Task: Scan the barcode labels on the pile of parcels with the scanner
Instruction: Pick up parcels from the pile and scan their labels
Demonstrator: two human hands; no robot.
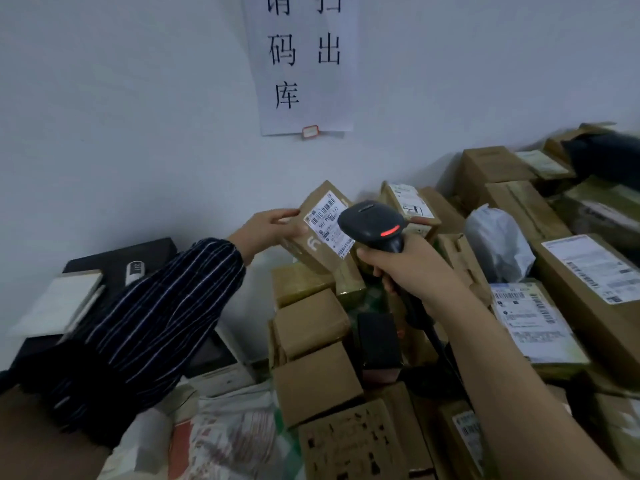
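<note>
The left hand, coming out of a dark striped sleeve, held a small brown parcel by its left edge, fingers curled over the far side and thumb on the near face. The parcel was tipped up on the pile of parcels, its white barcode label facing back toward the person. Just right of that hand, the right hand was wrapped tightly round the handle of the black scanner. The scanner's long axis rose from the fist, leaning up and leftward; its head pointed away from the person at the label, partly covering the label's right side, with a red light glowing on its back. Whether the head touched the label could not be told. Its cable ran down along the right forearm.
</note>
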